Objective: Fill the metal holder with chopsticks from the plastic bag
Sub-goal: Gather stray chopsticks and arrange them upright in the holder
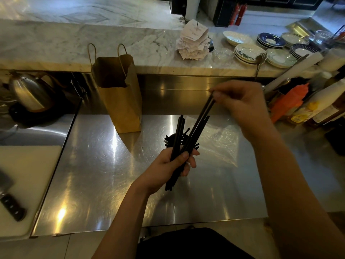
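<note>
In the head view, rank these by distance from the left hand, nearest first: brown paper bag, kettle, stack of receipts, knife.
From the left hand, which grips a bundle of chopsticks:
1. Brown paper bag, standing up and to the left of it.
2. Stack of receipts, on the marble ledge beyond.
3. Kettle and knife, both far left; too close to call.

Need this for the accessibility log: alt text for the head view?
The left hand grips a bundle of black chopsticks above a steel counter, while the right hand pinches the top of a few. A brown paper bag stands behind.
</note>
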